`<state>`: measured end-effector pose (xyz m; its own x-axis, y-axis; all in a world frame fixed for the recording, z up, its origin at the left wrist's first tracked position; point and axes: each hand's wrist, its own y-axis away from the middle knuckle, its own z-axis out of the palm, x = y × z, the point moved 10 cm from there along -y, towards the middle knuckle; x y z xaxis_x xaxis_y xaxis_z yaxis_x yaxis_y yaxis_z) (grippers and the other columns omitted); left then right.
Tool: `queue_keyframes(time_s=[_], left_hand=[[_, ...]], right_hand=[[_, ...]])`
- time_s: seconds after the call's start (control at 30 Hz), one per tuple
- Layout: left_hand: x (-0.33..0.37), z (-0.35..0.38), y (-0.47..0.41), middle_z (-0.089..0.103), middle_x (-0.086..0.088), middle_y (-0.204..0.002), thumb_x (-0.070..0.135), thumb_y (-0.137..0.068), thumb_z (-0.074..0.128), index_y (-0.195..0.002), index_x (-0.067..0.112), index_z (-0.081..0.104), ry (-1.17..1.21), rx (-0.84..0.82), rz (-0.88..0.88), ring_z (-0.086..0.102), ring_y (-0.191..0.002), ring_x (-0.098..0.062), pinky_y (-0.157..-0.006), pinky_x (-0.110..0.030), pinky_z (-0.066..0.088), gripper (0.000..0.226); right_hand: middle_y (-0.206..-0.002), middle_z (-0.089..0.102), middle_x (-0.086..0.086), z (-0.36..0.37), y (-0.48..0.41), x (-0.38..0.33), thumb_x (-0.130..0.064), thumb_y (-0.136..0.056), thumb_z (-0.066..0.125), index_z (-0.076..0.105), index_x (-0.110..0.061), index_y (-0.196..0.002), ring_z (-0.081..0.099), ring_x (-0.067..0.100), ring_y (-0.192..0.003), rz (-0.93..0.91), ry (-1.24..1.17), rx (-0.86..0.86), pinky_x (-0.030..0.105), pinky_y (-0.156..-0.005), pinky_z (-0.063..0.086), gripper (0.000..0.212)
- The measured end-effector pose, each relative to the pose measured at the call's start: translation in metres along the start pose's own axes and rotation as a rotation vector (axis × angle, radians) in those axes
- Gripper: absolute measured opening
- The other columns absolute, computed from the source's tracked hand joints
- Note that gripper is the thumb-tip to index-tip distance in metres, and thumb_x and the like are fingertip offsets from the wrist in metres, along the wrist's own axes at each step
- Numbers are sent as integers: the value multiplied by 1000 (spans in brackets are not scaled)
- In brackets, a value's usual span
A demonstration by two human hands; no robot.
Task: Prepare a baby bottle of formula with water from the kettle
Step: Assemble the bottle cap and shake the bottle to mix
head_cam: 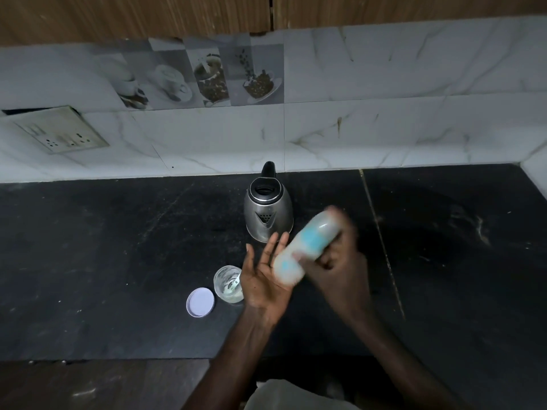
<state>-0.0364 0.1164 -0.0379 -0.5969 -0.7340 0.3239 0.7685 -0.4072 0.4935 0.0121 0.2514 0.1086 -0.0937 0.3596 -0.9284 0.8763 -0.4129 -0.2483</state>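
Your right hand point(337, 258) wraps bottle point(307, 244); left hand point(263, 279) flat, spread. Bottle slants, low end at left palm. Milky, blue, blurry.

- The dark stone bench point(103, 247) fills the middle of the view, scuffed with pale marks and specks. A thin light seam point(381, 247) crosses it from back to front at about 3 o'clock.
- White marble-look wall tiles point(384, 84) with grey veins rise behind the bench, from 9 round to 3 o'clock.
- Four grey picture tiles point(207, 75) showing cups and coffee beans are set into the wall near 11 o'clock.
- A grimy socket plate point(62, 130) sits on the wall at 10 o'clock.
- Brown wood-grain cabinet doors point(133, 16) run along the top at 12 o'clock.
- A brown wood-look panel point(88, 386) lies below the bench's front edge at 7 o'clock.
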Motion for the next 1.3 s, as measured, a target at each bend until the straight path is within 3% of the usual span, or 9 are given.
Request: queue_keyframes(time_s=[0.07, 0.2, 0.33, 0.47, 0.63, 0.77, 1.0, 1.13, 1.3], left_hand=[[-1, -2, 0, 60, -12, -150, 61, -99, 52, -150, 8, 52, 2, -5, -1, 55, -141, -34, -119, -55, 39, 73], [7, -5, -1, 61, -9, -149, 64, -99, 48, -148, 13, 55, -25, -4, 22, 57, -139, -29, -121, -51, 38, 71], [4, -6, 3, 60, -13, -149, 60, -100, 50, -147, 8, 54, 9, 21, 5, 58, -138, -33, -116, -53, 42, 71], [12, -11, 3, 62, -7, -148, 63, -100, 45, -146, 14, 56, -26, 29, 22, 61, -136, -27, -120, -49, 37, 68], [2, -5, 12, 61, -11, -149, 59, -101, 47, -149, 9, 52, 9, 34, -16, 54, -141, -34, -125, -56, 30, 69], [10, 2, 23, 58, -10, -152, 60, -102, 47, -150, 11, 51, 4, -15, 11, 54, -142, -33, -123, -54, 33, 69], [11, 9, 32, 58, -11, -152, 57, -102, 49, -148, 10, 54, 6, -16, 15, 54, -142, -33, -124, -54, 32, 66], [11, 12, 38, 55, -12, -154, 60, -101, 51, -149, 11, 53, 35, -49, 31, 49, -145, -34, -107, -50, 52, 69], [16, 2, 38, 58, -10, -152, 62, -101, 47, -150, 14, 53, 7, -14, 46, 55, -141, -30, -119, -48, 39, 69]], right_hand=[[-110, 70, -26, 8, 13, 1, -52, -72, 90, 31, -64, -148, 70, 1, -77, -45, 205, -89, 26, -71, 62, 97], [-129, 68, -18, -29, 8, 2, -38, -85, 88, 32, -35, -159, 76, 12, -107, -19, -194, 334, 35, -85, 66, 93], [-113, 74, -20, 5, 18, -1, -56, -73, 86, 38, -47, -152, 74, 3, -83, 13, 132, 25, 34, -78, 65, 93], [-134, 69, -16, -50, 25, 23, -43, -83, 89, 36, -42, -156, 75, 12, -111, 112, -235, 484, 45, -90, 65, 90], [-121, 72, -25, 24, 48, 19, -50, -70, 93, 39, -60, -148, 76, 8, -84, 145, 26, -57, 38, -74, 65, 95], [-132, 69, -21, 32, 42, 28, -38, -76, 94, 33, -52, -156, 76, 7, -103, 162, -98, -222, 31, -84, 64, 102], [-117, 71, -22, 34, 13, 19, -31, -75, 95, 33, -59, -144, 74, 12, -90, 100, -33, -502, 22, -54, 58, 97], [-120, 69, -21, 1, -10, -17, -36, -67, 99, 43, -49, -142, 71, 7, -83, -20, -15, -316, 20, -68, 58, 95], [-135, 65, -9, -44, -9, -29, -16, -78, 94, 37, -32, -152, 74, 24, -110, -61, -321, 173, 43, -86, 66, 95]])
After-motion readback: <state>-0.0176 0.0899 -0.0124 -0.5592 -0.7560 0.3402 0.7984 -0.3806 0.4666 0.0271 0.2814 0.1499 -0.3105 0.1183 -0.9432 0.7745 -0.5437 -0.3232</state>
